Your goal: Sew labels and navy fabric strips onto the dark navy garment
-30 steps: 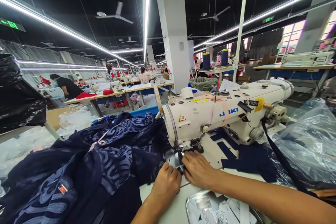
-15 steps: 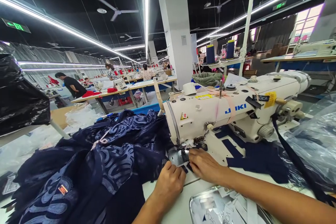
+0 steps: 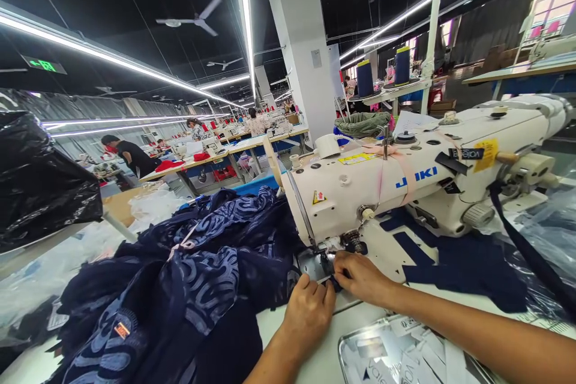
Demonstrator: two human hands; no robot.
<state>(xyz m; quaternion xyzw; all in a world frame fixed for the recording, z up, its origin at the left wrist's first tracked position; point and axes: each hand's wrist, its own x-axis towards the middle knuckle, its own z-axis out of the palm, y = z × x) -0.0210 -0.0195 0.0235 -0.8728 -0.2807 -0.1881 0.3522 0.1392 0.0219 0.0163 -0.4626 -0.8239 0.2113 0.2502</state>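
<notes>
Fingers: both hands pinch a small dark fabric piece [image 3: 335,281] under the needle, centre frame.
Left hand [image 3: 308,312]: curled, knuckles up.
Right hand [image 3: 362,276]: fingertips gripping.
Machine: white sewing machine [image 3: 405,183], centre right.

Two blue thread cones [image 3: 383,74] stand on a shelf beside a white pillar [image 3: 300,42]; a black bag [image 3: 40,183] hangs at far left.

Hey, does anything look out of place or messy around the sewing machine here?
Mostly no. A pink strip is wrapped around the sewing machine arm, and a navy garment heap spills beside it. Both hands pinch dark fabric at the needle.
</notes>
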